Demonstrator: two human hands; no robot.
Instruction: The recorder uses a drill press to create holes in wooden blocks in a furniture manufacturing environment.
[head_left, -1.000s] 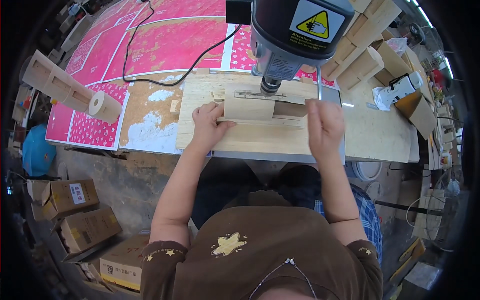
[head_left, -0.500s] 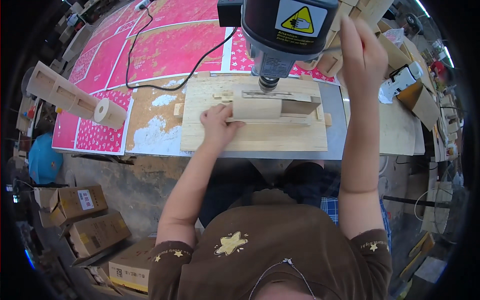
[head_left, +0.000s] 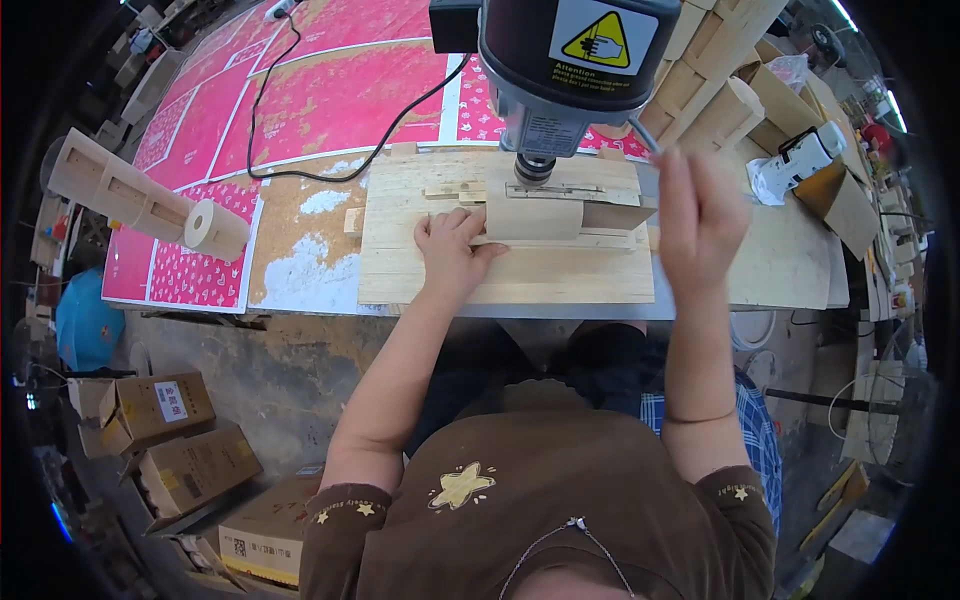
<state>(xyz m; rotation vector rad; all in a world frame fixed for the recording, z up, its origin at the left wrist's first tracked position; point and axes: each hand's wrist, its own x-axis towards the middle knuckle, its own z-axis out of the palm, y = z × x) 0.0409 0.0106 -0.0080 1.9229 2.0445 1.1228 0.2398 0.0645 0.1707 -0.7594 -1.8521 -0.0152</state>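
Observation:
A drill press [head_left: 570,60] with a dark motor housing stands over a pale wooden board [head_left: 420,275]. Its chuck [head_left: 534,168] hangs just above a smooth, rounded wooden piece [head_left: 535,217], which has a long narrow slot along its top. My left hand [head_left: 458,250] grips the left end of this piece, thumb on the near side and fingers on the far side. My right hand [head_left: 703,225], blurred, is closed at the end of the drill press lever [head_left: 645,134], right of the chuck. Wooden strips [head_left: 455,190] lie behind and in front of the piece.
Slotted wooden cylinders [head_left: 125,180] lie at the table's left, with more wooden pieces [head_left: 720,75] stacked at the right. A black cable [head_left: 330,178] crosses the pink sheeting. A white bottle-shaped object [head_left: 800,155] and cardboard [head_left: 838,195] sit far right; boxes [head_left: 160,410] stand on the floor.
My right hand has come down and toward me with the lever. The wooden piece and my left hand have shifted a little to the right under the chuck.

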